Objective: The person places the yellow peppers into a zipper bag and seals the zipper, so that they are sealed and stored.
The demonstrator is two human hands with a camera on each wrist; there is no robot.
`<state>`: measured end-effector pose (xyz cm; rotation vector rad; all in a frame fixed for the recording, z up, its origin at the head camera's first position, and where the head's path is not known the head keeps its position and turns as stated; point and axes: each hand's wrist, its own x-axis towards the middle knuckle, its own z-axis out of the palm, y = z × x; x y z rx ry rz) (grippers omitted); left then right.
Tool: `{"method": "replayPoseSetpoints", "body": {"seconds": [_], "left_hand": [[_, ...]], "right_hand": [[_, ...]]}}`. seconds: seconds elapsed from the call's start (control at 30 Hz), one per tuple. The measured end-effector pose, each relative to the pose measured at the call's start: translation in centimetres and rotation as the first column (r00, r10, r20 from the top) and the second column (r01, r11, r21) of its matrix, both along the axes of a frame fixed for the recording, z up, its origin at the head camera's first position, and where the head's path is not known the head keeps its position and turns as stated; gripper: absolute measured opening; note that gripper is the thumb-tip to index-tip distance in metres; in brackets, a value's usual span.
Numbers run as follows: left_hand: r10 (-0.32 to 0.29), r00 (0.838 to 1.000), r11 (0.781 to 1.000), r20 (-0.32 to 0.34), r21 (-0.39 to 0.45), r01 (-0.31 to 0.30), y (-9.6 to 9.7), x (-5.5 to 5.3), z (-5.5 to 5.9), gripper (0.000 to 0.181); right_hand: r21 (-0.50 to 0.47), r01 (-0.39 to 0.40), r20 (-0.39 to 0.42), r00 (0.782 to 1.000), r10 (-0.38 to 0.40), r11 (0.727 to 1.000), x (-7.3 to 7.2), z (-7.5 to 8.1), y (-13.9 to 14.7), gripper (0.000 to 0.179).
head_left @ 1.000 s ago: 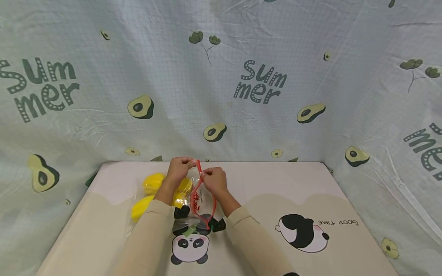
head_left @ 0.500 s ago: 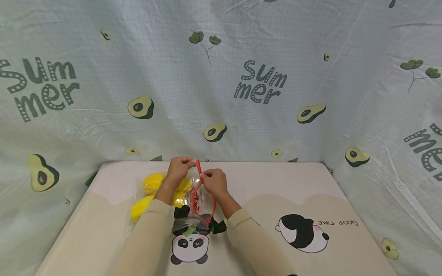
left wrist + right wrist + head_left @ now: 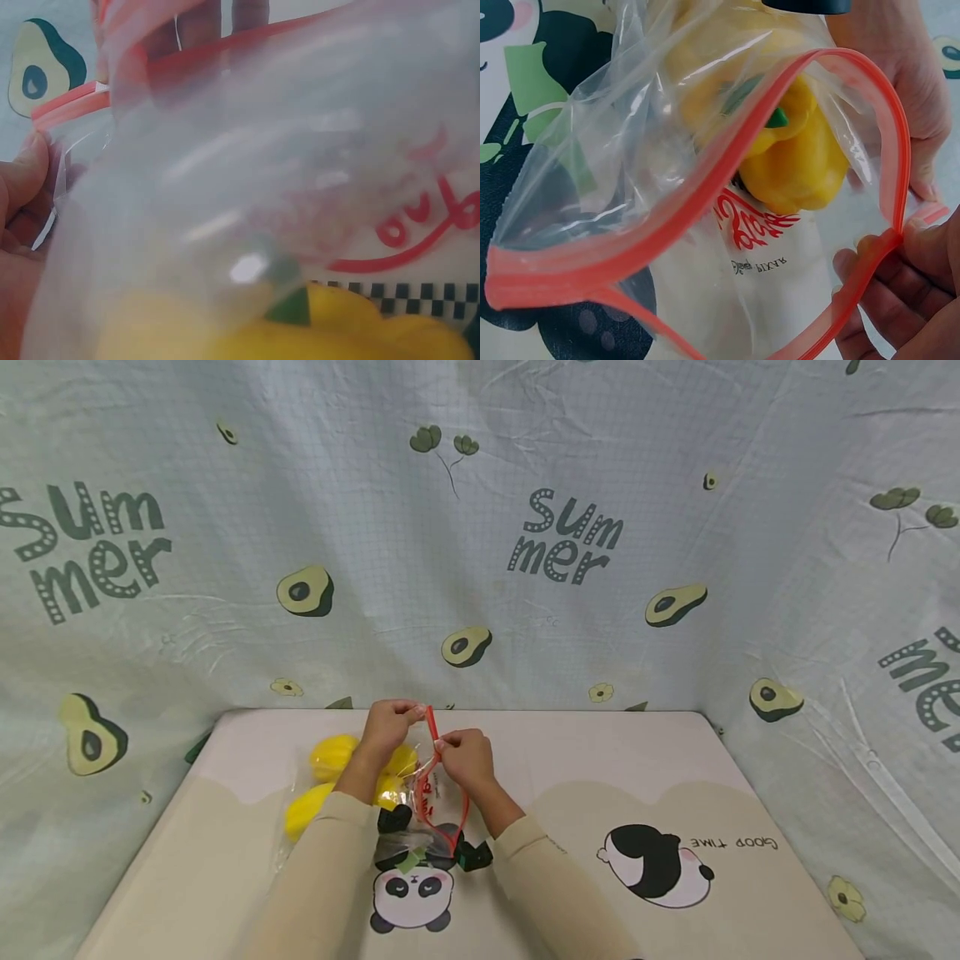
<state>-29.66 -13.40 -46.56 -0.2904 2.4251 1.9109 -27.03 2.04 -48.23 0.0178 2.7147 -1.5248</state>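
A clear zip bag with a red zip strip and red lettering lies on its side. Several yellow bell peppers with green stems are inside. My left hand pinches the far end of the strip between thumb and fingers. Just nearer to me, my right hand pinches both lips of the strip together. Between the two hands the strip runs closed and straight. From the right hand toward me the lips spread into a wide loop. In the left wrist view the bag's cloudy plastic covers much of the work.
The bag lies on a pale table mat printed with pandas. Behind it hangs a light curtain with avocados and "summer" lettering, which also closes off both sides. The table's far edge is just beyond my left hand.
My right hand has slid slightly toward me along the red strip, and the closed stretch between the hands is a little longer. My left hand has stayed in place.
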Motion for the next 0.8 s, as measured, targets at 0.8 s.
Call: {"method": "replayPoseSetpoints", "body": {"seconds": [0.8], "left_hand": [[-0.004,1.000,1.000,-0.012,-0.011,0.004,-0.04,-0.08,-0.27,0.034]], "right_hand": [[0.000,-0.016,0.006,1.000,0.016,1.000,0.90,-0.51,0.47,0.019]]}}
